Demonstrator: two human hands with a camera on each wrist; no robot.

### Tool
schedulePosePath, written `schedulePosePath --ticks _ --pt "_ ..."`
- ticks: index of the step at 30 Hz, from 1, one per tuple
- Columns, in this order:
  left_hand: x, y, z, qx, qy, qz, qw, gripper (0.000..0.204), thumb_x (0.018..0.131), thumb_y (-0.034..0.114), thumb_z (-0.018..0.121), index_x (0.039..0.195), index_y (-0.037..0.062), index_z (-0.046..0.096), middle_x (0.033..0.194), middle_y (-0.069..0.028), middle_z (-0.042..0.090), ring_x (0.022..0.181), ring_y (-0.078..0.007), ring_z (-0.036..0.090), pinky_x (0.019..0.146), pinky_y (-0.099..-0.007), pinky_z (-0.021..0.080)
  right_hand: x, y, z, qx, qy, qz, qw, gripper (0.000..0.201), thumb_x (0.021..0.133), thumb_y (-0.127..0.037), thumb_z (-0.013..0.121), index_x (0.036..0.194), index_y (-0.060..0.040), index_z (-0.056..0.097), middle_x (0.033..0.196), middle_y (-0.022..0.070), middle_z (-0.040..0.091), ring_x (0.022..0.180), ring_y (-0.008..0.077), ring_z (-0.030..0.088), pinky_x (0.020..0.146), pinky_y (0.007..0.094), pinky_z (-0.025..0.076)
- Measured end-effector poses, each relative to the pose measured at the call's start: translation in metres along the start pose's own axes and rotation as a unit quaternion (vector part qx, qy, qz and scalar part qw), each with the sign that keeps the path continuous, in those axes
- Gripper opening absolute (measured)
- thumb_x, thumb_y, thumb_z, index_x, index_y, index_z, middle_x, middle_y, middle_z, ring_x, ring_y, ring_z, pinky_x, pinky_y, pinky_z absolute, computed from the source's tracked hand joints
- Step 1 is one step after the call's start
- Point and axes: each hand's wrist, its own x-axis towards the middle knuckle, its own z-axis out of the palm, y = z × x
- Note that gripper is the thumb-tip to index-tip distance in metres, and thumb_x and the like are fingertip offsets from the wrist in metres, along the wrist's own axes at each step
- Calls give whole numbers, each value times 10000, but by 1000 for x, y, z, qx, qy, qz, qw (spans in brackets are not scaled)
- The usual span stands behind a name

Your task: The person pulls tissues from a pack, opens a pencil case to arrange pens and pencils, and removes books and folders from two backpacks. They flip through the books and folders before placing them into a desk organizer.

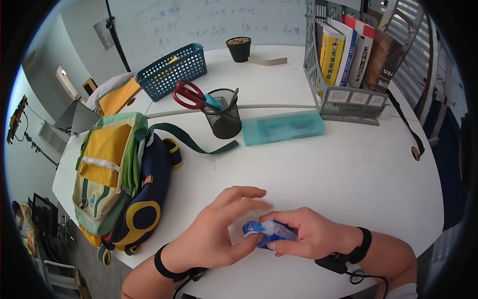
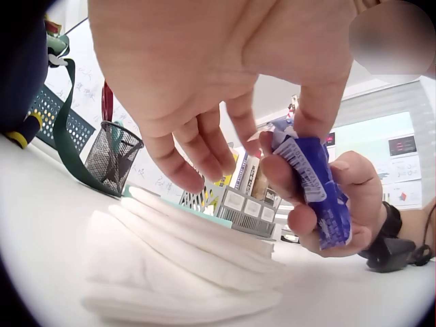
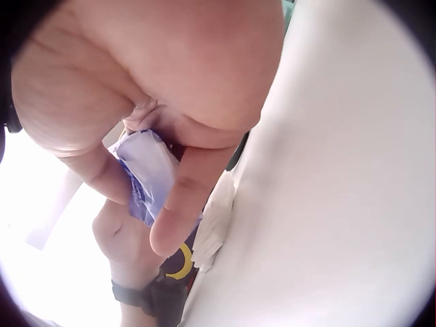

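My right hand (image 1: 311,233) grips a small blue and clear plastic tissue pack (image 1: 279,234) between thumb and fingers, low over the table's near side. A barcode shows on the blue pack (image 2: 313,184) in the left wrist view. My left hand (image 1: 214,231) is beside it, the thumb touching the pack's opening end, where a blue flap stands up. The other left fingers are loosely bent and spread apart from the thumb. Beneath the left hand, a stack of folded white tissues (image 2: 177,266) lies on the table; the left hand hides it in the head view.
A backpack (image 1: 107,174) stands at the left, its green strap reaching toward a mesh pen cup (image 1: 224,119) with red scissors. Behind the hands lies a teal pencil case (image 1: 284,127). Farther back are a blue basket (image 1: 174,70), a potted plant (image 1: 239,50) and a grey book rack (image 1: 348,107).
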Motion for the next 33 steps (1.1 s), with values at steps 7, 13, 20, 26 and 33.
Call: schedulePosePath --ticks 7,13,20,26,33 --pt "-3 -7 -9 72 17 95 993 339 690 -41 876 895 107 650 1023 -41 672 962 -251 628 798 -361 524 4 5 -4 35 -62 -58 996 732 1014 -392 753 1579 -25 469 1240 71 671 1100 150 654 875 313 574" --pt "-5 -3 -3 34 45 80 995 296 765 -40 892 899 90 662 831 -32 646 756 -224 616 699 -332 504 1 -1 -6 199 -115 51 972 732 1120 -604 495 1561 -21 465 1262 74 634 1116 166 607 870 324 588" --pt "-7 0 -7 27 51 21 998 281 795 -14 895 949 70 676 889 -51 695 804 -236 679 733 -319 540 4 5 -4 166 -99 1 981 692 1138 -571 467 1577 -35 467 1244 63 634 1103 145 592 837 294 577" --pt "-4 -1 -24 -10 47 -25 999 400 793 65 892 1154 45 721 1025 -84 752 944 -177 696 850 -314 509 6 -3 -18 91 -13 46 995 617 1087 -336 681 1589 -40 481 1216 76 659 1023 152 634 821 311 585" --pt "-5 -16 -17 264 -18 -30 964 578 739 221 975 1229 46 724 1043 -109 697 1005 -300 684 890 -394 545 9 17 -28 278 5 12 961 572 1113 -326 639 1576 -27 486 1251 105 660 1133 182 638 889 357 599"
